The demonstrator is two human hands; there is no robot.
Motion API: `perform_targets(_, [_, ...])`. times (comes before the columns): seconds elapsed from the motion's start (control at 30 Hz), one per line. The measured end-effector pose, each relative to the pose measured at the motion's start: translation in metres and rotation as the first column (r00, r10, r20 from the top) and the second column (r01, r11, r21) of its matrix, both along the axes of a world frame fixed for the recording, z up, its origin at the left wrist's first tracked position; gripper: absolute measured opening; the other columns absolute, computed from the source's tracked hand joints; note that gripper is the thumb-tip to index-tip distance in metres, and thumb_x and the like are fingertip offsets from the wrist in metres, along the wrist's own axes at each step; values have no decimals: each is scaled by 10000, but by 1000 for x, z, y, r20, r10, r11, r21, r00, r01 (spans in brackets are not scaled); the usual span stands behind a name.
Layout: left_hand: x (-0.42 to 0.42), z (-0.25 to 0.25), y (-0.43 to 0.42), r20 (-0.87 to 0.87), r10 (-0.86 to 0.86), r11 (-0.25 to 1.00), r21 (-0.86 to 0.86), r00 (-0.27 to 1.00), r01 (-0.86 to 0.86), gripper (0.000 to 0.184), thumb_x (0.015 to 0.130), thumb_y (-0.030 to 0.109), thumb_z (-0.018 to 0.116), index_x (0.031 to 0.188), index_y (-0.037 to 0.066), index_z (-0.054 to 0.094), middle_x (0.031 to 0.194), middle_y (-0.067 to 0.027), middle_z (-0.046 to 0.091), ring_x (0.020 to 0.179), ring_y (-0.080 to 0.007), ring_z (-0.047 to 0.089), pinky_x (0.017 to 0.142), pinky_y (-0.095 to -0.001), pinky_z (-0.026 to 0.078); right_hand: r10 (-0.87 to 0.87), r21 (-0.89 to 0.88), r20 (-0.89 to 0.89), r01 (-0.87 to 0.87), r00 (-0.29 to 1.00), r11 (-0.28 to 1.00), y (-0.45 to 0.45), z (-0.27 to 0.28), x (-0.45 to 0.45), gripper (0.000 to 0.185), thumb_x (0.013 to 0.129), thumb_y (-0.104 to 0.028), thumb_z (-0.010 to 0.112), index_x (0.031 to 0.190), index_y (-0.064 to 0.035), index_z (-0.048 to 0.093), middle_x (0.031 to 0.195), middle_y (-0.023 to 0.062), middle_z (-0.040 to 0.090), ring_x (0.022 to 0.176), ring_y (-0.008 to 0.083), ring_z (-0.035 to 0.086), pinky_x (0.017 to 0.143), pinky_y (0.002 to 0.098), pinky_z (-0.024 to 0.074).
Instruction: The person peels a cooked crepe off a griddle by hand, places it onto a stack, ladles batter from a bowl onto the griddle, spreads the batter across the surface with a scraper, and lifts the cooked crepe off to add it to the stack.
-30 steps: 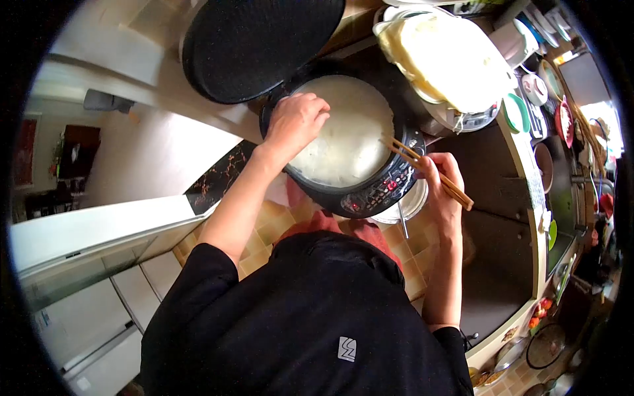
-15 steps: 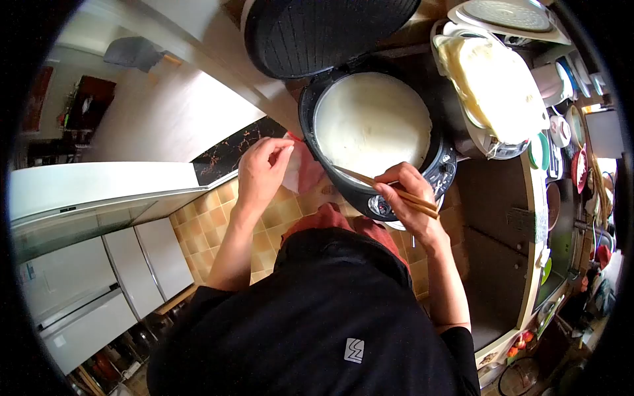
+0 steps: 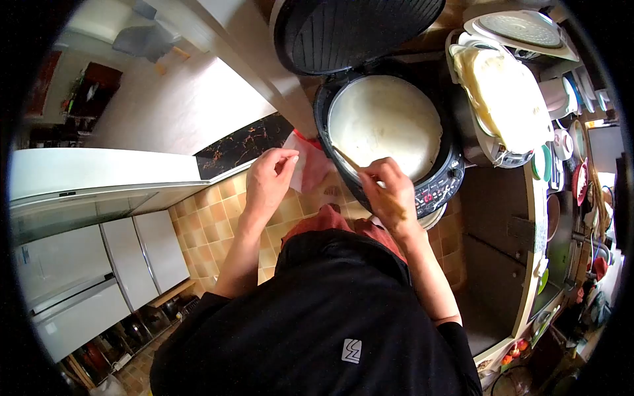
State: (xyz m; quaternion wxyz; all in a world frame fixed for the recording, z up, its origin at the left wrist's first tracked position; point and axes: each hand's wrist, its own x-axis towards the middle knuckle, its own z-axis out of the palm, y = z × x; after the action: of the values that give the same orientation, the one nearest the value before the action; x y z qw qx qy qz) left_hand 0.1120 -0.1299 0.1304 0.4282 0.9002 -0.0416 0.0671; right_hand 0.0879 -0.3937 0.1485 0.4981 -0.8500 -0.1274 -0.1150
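Observation:
A round pale flatbread [image 3: 389,122] covers the cooking surface of a black electric griddle [image 3: 319,125], whose ridged lid [image 3: 356,33] stands raised behind it. My right hand [image 3: 391,195] grips wooden chopsticks [image 3: 347,158] at the griddle's near side. Their tips reach the flatbread's left edge; whether they are beneath it I cannot tell. My left hand [image 3: 267,181] hangs in the air left of the griddle, with fingers curled and thumb and forefinger together. Nothing shows between those fingertips. Behind this hand hangs a sheer bag with a red edge [image 3: 310,162].
Right of the griddle, a pale yellowish sheet [image 3: 505,99] lies over a cooker with its white lid [image 3: 522,30] up. A dark cabinet [image 3: 495,231] stands below. To the left are a wall corner, a dark marbled ledge [image 3: 241,146] and a white fridge [image 3: 72,277].
My right hand has shifted left with the chopsticks, uncovering the griddle's lit control panel. My left hand has moved slightly lower and right. The view has turned slightly.

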Motion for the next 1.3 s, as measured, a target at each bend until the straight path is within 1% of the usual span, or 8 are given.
perform_targets(0.13, [-6, -3, 6, -61, 34, 999, -31, 998, -36, 118, 947, 99, 691, 1042, 37, 720, 777, -24, 666, 649, -67, 569, 598, -230, 471, -279, 288, -291, 362, 915, 887, -38, 9, -11, 107, 964, -99, 658, 928, -3, 630, 852, 107, 678, 752, 184, 661, 684, 337, 539])
perform_targets(0.2, [-6, -9, 6, -109, 22, 999, -45, 994, -27, 135, 974, 129, 662, 1059, 38, 714, 758, -25, 655, 645, -72, 573, 594, -237, 471, -376, 116, -325, 432, 868, 895, -70, 16, -20, 170, 1024, -127, 583, 972, 26, 634, 893, 95, 682, 822, 156, 683, 752, 294, 568])
perform_targets(0.33, [-6, -4, -6, -131, -24, 998, -57, 991, 16, 146, 989, 143, 640, 1059, 36, 710, 767, -42, 664, 647, -97, 602, 596, -257, 482, -485, 311, -264, 550, 834, 775, -83, 38, -47, 186, 1021, -160, 610, 935, 3, 633, 833, 52, 638, 778, 120, 629, 716, 260, 517])
perform_targets(0.47, [-3, -8, -24, 1, -133, 991, 24, 991, 133, 138, 989, 132, 629, 1045, 34, 709, 780, -62, 671, 655, -116, 627, 598, -268, 487, -569, 22, -153, 578, 808, 815, -99, 19, -58, 204, 1017, -152, 611, 879, -2, 619, 787, 51, 604, 701, 115, 565, 643, 281, 471])
perform_targets(0.67, [-4, -2, -57, 103, -263, 965, 45, 959, 259, 93, 930, 129, 672, 954, 42, 693, 900, -125, 716, 814, -321, 689, 715, -399, 539, -598, -318, 105, 597, 794, 736, -81, 41, -47, 296, 978, -150, 651, 770, -7, 495, 716, 137, 512, 604, 290, 519, 560, 393, 434])
perform_targets(1.07, [-7, -3, -56, 143, -257, 965, -15, 956, 262, 89, 920, 81, 684, 974, 11, 699, 894, -144, 722, 795, -301, 703, 689, -369, 538, -527, -545, -118, 389, 841, 743, -59, 56, 10, 357, 1015, -265, 562, 773, -2, 572, 715, 224, 598, 662, 407, 619, 588, 453, 487])
perform_targets(1.17, [-11, -6, -47, 100, -209, 974, -68, 973, 216, 96, 925, 86, 684, 987, 13, 697, 891, -147, 721, 788, -295, 704, 684, -368, 537, -581, -467, -120, 470, 805, 748, -64, 41, 7, 374, 1020, -272, 562, 763, 0, 575, 705, 214, 606, 621, 366, 625, 577, 434, 486])
perform_targets(1.3, [-14, -12, -39, 33, -187, 981, -50, 982, 188, 88, 925, 92, 683, 979, 22, 694, 894, -140, 721, 794, -290, 701, 689, -370, 537, -591, -90, -367, 605, 718, 791, -78, 42, -5, 394, 1052, -327, 536, 848, -4, 629, 674, 85, 625, 624, 132, 632, 536, 313, 512])
